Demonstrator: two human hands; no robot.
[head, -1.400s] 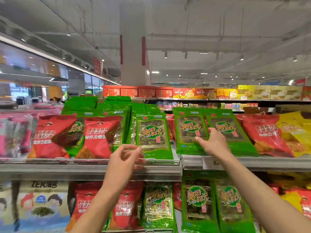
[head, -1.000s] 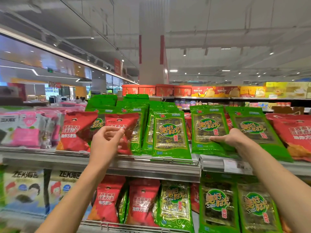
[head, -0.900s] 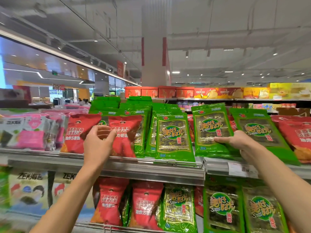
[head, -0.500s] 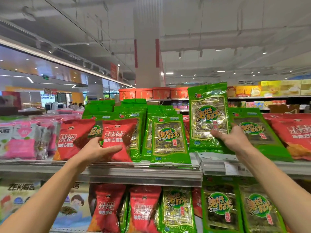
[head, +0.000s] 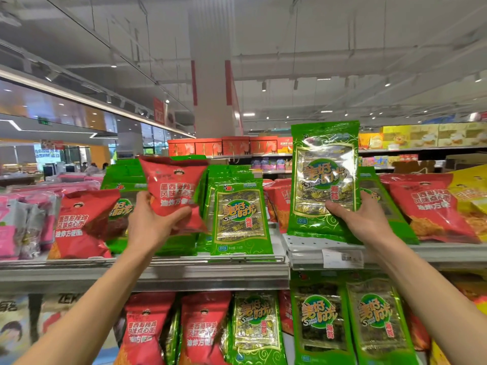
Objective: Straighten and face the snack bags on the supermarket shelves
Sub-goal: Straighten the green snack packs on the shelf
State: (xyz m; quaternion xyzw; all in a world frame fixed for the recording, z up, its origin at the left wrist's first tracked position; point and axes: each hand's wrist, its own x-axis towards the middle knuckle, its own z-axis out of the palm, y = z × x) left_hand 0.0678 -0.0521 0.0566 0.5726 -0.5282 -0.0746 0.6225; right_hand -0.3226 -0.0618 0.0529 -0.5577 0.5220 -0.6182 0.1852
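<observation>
My left hand [head: 151,224] grips a red snack bag [head: 172,189] by its lower edge and holds it raised above the upper shelf [head: 147,268]. My right hand [head: 362,219] grips a green seaweed bag [head: 325,177] near its bottom and holds it upright, lifted above the right shelf section [head: 311,245]. Between my hands a second green seaweed bag [head: 241,219] stands facing forward on the shelf. Another red bag [head: 83,223] leans at the left, and more green bags stand behind it.
Red noodle bags [head: 427,206] and a yellow bag [head: 471,191] fill the upper shelf at the right; pink packs [head: 23,222] sit at the far left. The lower shelf holds red bags [head: 147,330] and green seaweed bags [head: 321,322]. A white pillar [head: 210,83] rises behind.
My left hand has closed on the red bag and lifted it off the shelf row. My right hand has raised the green seaweed bag higher and more upright.
</observation>
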